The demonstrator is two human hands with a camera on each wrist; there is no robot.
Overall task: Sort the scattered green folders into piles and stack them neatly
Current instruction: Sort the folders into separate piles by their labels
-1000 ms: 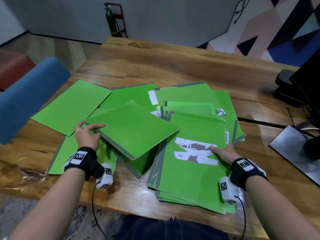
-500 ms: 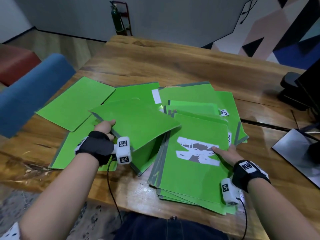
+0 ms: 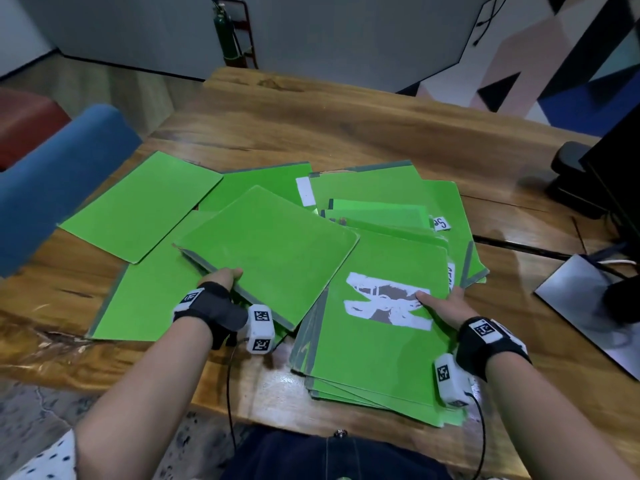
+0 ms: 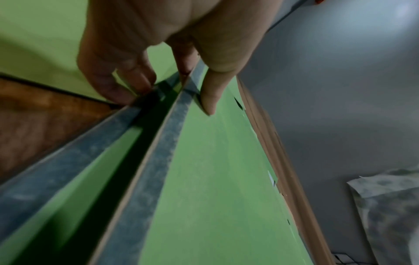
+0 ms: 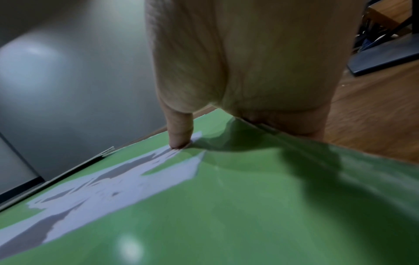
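Several green folders lie scattered over the wooden table (image 3: 346, 119). My left hand (image 3: 221, 280) grips the grey-spined near edge of a plain green folder (image 3: 273, 251), thumb on top and fingers underneath, holding it tilted above the others. In the left wrist view the thumb (image 4: 211, 93) presses on that folder (image 4: 215, 179). My right hand (image 3: 443, 306) holds the right edge of the top folder with a torn white label (image 3: 377, 341) on a near-right pile, thumb on the label (image 5: 113, 188), fingers hidden under the edge.
More folders (image 3: 138, 206) spread to the far left and behind (image 3: 374, 188). A blue chair back (image 3: 52, 174) stands at the table's left edge. A dark monitor base (image 3: 581, 181) and a grey sheet (image 3: 588, 306) lie at the right.
My left hand turned and moved from the folder's left corner to its near edge, lifting it and carrying it rightward over the pile. The right hand stayed on the labelled folder.
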